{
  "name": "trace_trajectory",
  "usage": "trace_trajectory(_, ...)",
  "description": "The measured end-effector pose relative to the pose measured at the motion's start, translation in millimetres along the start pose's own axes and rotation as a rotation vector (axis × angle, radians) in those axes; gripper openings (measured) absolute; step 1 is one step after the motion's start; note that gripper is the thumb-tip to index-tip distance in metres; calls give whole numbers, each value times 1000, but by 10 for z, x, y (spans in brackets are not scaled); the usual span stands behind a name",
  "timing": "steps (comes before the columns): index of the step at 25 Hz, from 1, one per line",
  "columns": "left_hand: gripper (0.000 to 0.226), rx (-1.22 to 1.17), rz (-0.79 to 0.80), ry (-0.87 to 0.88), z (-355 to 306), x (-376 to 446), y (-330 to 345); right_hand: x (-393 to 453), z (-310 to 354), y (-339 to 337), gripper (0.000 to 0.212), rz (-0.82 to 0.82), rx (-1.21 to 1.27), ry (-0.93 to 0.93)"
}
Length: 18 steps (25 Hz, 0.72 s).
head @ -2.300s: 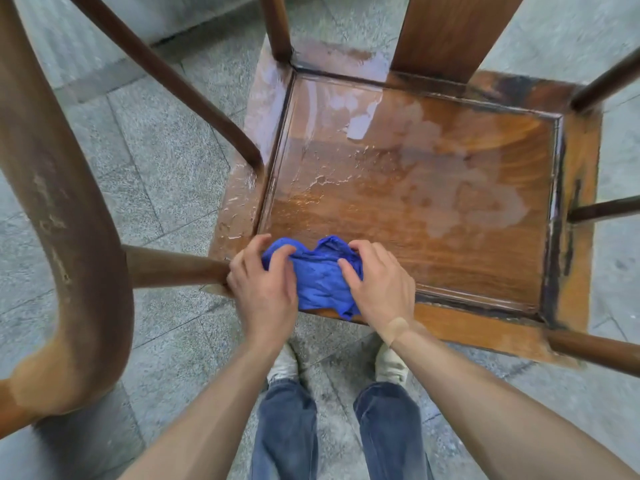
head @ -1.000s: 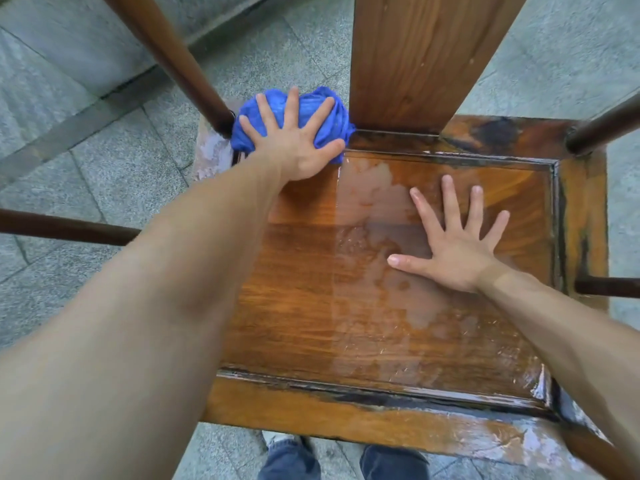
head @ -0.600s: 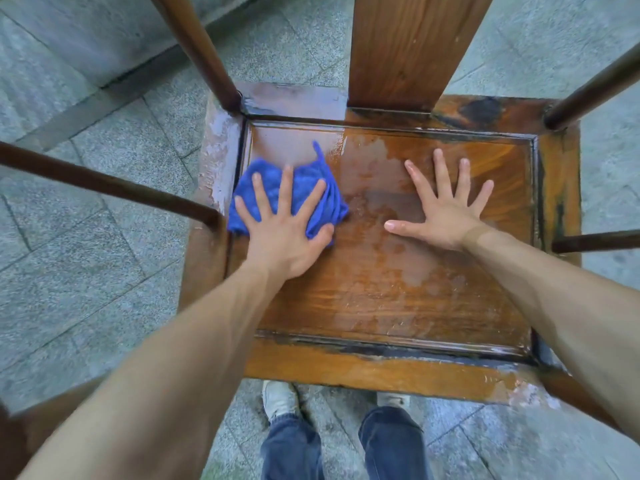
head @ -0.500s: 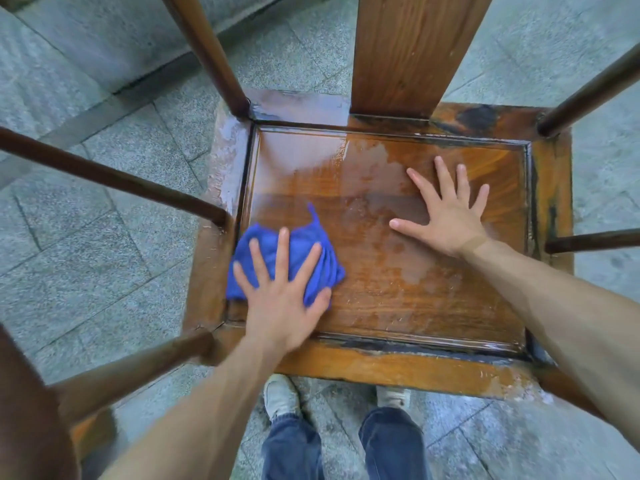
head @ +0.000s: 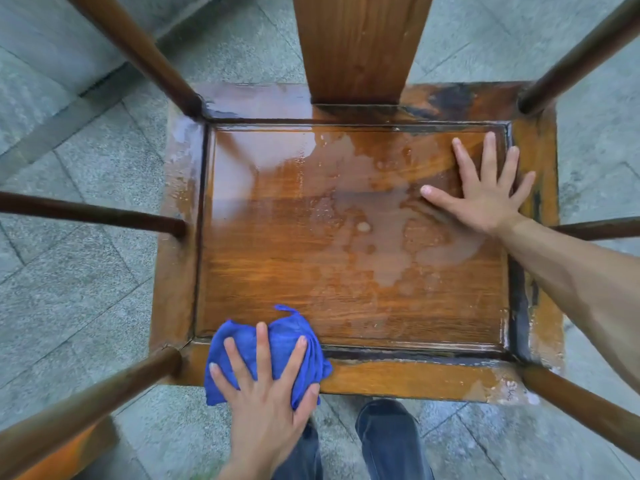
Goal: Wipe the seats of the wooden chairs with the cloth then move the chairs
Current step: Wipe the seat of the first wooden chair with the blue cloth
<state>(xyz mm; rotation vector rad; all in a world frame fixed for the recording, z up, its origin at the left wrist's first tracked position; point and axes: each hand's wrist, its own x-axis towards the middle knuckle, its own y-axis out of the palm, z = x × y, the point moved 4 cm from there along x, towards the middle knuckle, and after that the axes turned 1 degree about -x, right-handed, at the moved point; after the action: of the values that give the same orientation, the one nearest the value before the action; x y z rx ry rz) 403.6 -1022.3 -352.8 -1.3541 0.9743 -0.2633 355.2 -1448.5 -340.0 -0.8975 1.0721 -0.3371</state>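
The wooden chair seat (head: 294, 258) fills the view, wet and streaked, with a pale water patch right of its middle. A crumpled blue cloth (head: 242, 344) lies on the seat's front left corner, overhanging the front rail. My left hand (head: 266, 400) presses flat on the cloth with fingers spread. My right hand (head: 485, 195) rests flat and empty on the back right of the seat, fingers apart.
The chair's broad back splat (head: 356, 46) rises at the far edge. Round dark arm posts and rails (head: 90, 213) stand at the left and right sides. My jeans-clad legs (head: 388, 441) are just in front. Grey stone paving (head: 69, 306) surrounds the chair.
My left hand has dragged the cloth from the back left corner down the left side to the front rail. My right hand has slid toward the back right corner.
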Motion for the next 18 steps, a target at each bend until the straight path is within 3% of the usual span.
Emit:
trace_trajectory(3,65,-59,-45,4,-159,594,-355,5,-24,6,102,35,3,-11)
trace_trajectory(6,65,-102,-137,-39,-321,1734,-845,16,-11,-25,103,64,9,-15)
trace_trajectory(10,65,-80,-132,-8,-654,2913,-1356,15,-9,-49,103,85,11,-27)
trace_trajectory(14,67,-73,-161,58,-1151,3064,-1360,31,-16,-40,100,69,-8,-31)
trace_trajectory(18,68,25,-182,311,-1380,2506,-1080,19,3,-58,98,48,15,2)
